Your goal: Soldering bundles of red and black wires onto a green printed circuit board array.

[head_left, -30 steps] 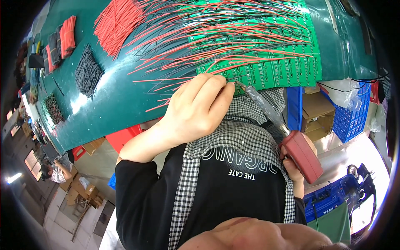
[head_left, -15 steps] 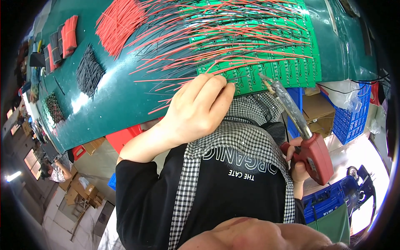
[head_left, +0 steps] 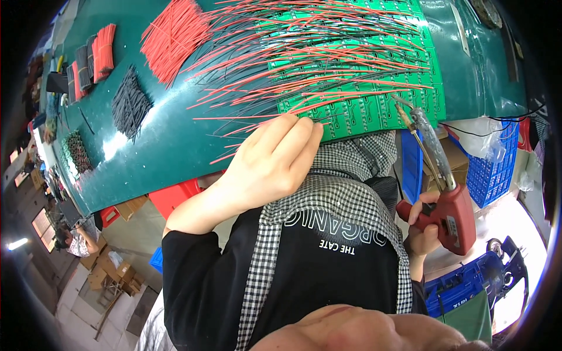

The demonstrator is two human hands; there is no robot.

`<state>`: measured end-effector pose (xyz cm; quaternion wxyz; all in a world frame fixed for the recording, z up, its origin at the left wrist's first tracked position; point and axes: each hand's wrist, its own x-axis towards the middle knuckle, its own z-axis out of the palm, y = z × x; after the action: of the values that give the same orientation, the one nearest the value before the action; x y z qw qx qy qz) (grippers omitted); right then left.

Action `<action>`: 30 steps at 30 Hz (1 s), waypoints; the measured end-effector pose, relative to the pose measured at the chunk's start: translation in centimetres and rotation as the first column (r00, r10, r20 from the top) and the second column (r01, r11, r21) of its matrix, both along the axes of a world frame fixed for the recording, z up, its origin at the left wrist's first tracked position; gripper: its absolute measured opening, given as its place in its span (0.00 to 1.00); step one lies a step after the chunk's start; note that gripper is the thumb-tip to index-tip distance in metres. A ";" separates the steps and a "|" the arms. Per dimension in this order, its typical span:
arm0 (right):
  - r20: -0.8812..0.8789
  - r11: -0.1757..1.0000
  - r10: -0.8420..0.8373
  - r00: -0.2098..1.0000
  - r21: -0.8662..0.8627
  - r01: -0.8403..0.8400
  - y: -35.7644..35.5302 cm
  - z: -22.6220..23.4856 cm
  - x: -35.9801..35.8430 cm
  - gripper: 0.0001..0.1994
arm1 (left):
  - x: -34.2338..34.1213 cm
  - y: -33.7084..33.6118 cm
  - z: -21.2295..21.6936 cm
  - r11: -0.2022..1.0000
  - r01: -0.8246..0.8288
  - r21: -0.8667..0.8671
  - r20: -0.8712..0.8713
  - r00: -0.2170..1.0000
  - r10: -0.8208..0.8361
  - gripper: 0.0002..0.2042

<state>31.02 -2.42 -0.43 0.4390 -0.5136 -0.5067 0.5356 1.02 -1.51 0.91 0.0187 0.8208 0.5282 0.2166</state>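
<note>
left hand (head_left: pixel 269 161) palm down at the near edge of the green circuit boards (head_left: pixel 369 117), thumb and fingers pinched together on a thin black wire (head_left: pixel 325 119), short end poking out toward the boards; right hand (head_left: pixel 426 228) wrapped round the grip of a red soldering gun (head_left: pixel 459 225), fingers closed by the trigger; gun's grey barrel (head_left: pixel 439 146) angled up-left, thin brass-coloured tube (head_left: pixel 432 157) alongside; tip ends over the near right part of the boards, well apart from left fingertips, cannot tell if it touches; boards flat on the dark green table (head_left: pixel 175 146), red and black wires (head_left: pixel 240 88) fanned across them, loose ends overhanging to the left; farther left, red wire pile (head_left: pixel 175 41), black wire pile (head_left: pixel 130 105) just below it, tied bundles (head_left: pixel 103 51) of red and black beyond; cluster of small parts (head_left: pixel 76 152) near the table's left edge, too small to tell; person wears checked apron (head_left: pixel 266 263) over black shirt (head_left: pixel 328 286); blue crate (head_left: pixel 489 175) and cardboard box (head_left: pixel 460 169) below table level at right; red stool (head_left: pixel 172 199) under the near edge
</note>
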 end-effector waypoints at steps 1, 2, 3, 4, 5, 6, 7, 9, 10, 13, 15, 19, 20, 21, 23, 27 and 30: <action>-0.002 1.000 0.002 1.000 0.001 -0.002 0.1 -0.1 0.0 0.40 | -0.4 -0.2 0.2 1.000 0.017 -0.006 -0.044 0.999 -0.017 0.16; -0.020 1.000 -0.001 1.000 0.012 0.001 0.1 -0.1 0.0 0.41 | -0.8 -0.4 0.5 0.999 0.035 -0.013 -0.087 0.996 -0.036 0.15; -0.038 1.000 -0.002 0.999 0.024 0.003 0.2 -0.2 0.1 0.41 | -1.3 -0.7 0.8 0.999 0.034 -0.011 -0.090 0.995 -0.034 0.15; -0.043 1.000 0.002 0.999 0.027 0.000 0.1 -0.2 0.2 0.41 | -1.8 -1.2 1.1 0.999 0.021 -0.034 -0.079 0.997 -0.024 0.15; -0.057 0.999 -0.018 0.998 0.047 0.021 0.2 -0.4 0.0 0.41 | -2.3 -1.5 1.5 0.998 -0.005 -0.057 -0.081 0.997 0.000 0.15; -0.074 0.997 -0.036 0.997 0.067 0.041 0.3 -0.5 -0.1 0.41 | -2.6 -1.6 1.5 0.998 -0.024 -0.052 -0.100 0.995 0.018 0.15; -0.066 0.995 -0.056 0.996 0.082 0.062 0.2 -0.5 0.3 0.41 | -3.0 -1.6 1.5 0.999 -0.034 -0.041 -0.064 0.997 0.031 0.17; -0.038 0.993 -0.087 0.995 0.081 0.090 0.0 -0.5 1.1 0.36 | -4.6 -1.6 2.3 0.996 -0.059 -0.065 -0.047 0.997 0.056 0.18; -0.017 0.991 -0.074 0.997 0.107 0.075 0.1 -0.7 1.3 0.35 | -5.8 -1.4 2.8 0.996 -0.072 -0.057 -0.067 0.995 0.068 0.18; -0.022 0.989 -0.089 0.996 0.116 0.090 0.4 -0.5 0.6 0.35 | -9.1 -1.3 4.7 0.963 -0.245 -0.115 0.012 0.969 0.248 0.15; -0.030 0.993 -0.047 0.998 0.108 0.050 0.5 -0.5 0.4 0.35 | -11.8 -0.4 3.9 0.906 -0.421 0.037 -0.059 0.904 0.423 0.14; -0.035 0.987 -0.079 0.996 0.140 0.083 0.0 -0.3 0.0 0.34 | -18.9 0.1 1.7 0.706 -0.695 0.135 -0.272 0.659 0.701 0.15; -0.045 0.986 -0.077 0.996 0.146 0.083 -0.2 -0.4 0.1 0.34 | -20.7 0.1 1.4 0.628 -0.763 0.149 -0.251 0.585 0.771 0.16; -0.026 0.980 -0.124 0.992 0.153 0.126 -0.4 -0.4 0.0 0.34 | -23.0 -0.6 1.0 0.595 -0.785 0.173 -0.313 0.529 0.789 0.18; -0.041 0.978 -0.141 0.989 0.146 0.146 0.0 -0.8 0.7 0.33 | -28.5 -3.1 0.3 0.611 -0.789 0.057 -0.306 0.569 0.763 0.23; -0.019 0.986 -0.106 0.994 0.126 0.107 0.9 -0.8 1.1 0.33 | -28.9 -4.9 -0.9 0.642 -0.631 -0.436 0.009 0.710 0.704 0.23; -0.202 0.987 0.090 0.975 0.152 -0.059 0.8 -1.5 2.2 0.30 | -27.7 -4.6 -0.5 0.707 -0.610 -0.358 0.009 0.755 0.656 0.21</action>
<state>33.27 -1.62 -1.96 0.5052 -0.4021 -0.5145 0.5643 -26.69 -6.06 0.42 0.1175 0.5568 0.8040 0.1724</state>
